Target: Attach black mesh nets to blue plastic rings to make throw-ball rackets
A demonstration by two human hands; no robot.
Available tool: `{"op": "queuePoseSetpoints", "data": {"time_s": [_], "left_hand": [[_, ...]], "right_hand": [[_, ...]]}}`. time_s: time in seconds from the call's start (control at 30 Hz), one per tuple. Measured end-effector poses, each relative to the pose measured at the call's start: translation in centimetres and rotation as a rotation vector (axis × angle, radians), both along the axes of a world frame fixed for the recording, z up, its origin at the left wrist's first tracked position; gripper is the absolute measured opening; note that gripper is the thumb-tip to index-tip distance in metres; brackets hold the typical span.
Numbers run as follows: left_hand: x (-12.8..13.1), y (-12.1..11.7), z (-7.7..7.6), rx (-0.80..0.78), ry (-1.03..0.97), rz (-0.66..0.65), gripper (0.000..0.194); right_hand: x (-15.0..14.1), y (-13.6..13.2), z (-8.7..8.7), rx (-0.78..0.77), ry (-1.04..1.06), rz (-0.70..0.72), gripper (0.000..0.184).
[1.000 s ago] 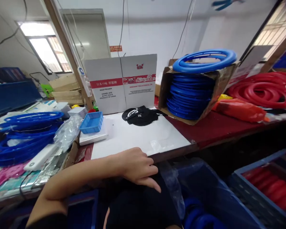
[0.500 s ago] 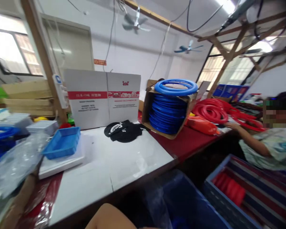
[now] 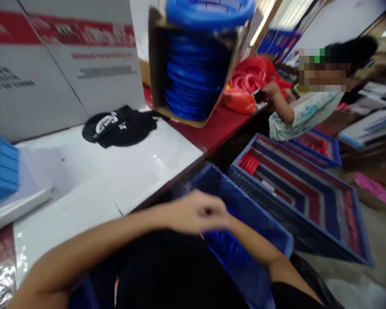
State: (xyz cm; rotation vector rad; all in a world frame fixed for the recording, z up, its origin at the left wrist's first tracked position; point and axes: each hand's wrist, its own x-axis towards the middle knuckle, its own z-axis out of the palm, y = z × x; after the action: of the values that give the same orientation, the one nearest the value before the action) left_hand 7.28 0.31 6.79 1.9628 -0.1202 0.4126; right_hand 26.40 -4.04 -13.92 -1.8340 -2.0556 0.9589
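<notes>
My left hand (image 3: 193,212) is in front of my body, its fingers curled and smeared by motion. It meets my right hand (image 3: 223,218), which is mostly hidden behind it, so its fingers cannot be made out. Whether anything is between the hands does not show. Below and behind them stands a blue crate (image 3: 279,229) lined with plastic, with blue rings (image 3: 227,244) inside. Beyond my hands, on a white board (image 3: 83,171) on the table, lies a flat stack of black printed fabric pieces (image 3: 122,127), touched by neither hand.
A carton of stacked blue rings (image 3: 196,81) stands on the red tabletop (image 3: 196,133). A printed white carton (image 3: 67,86) rises behind the board. A small blue tray (image 3: 1,167) is at left. A striped-lined crate (image 3: 309,206) and a co-worker (image 3: 304,109) are at right.
My view has swung right and down, bringing the striped-lined crate and the co-worker nearer the middle. My right arm has come into view and my hands are now together.
</notes>
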Motion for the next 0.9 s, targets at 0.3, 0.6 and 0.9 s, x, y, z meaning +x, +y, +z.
{"op": "queuePoseSetpoints", "data": {"time_s": [0.3, 0.6, 0.9], "left_hand": [[-9.1, 14.0, -8.0, 0.108, 0.144, 0.882, 0.056], [-8.9, 14.6, -9.8, -0.101, 0.142, 1.05, 0.064], [-7.5, 15.0, -9.9, -0.19, -0.044, 1.16, 0.067]], "right_hand": [[9.1, -13.7, -11.6, -0.567, -0.294, -0.612, 0.042], [5.9, -16.9, -19.7, -0.705, -0.384, -0.867, 0.04], [13.7, -20.1, -19.9, -0.748, -0.595, -0.974, 0.043]]}}
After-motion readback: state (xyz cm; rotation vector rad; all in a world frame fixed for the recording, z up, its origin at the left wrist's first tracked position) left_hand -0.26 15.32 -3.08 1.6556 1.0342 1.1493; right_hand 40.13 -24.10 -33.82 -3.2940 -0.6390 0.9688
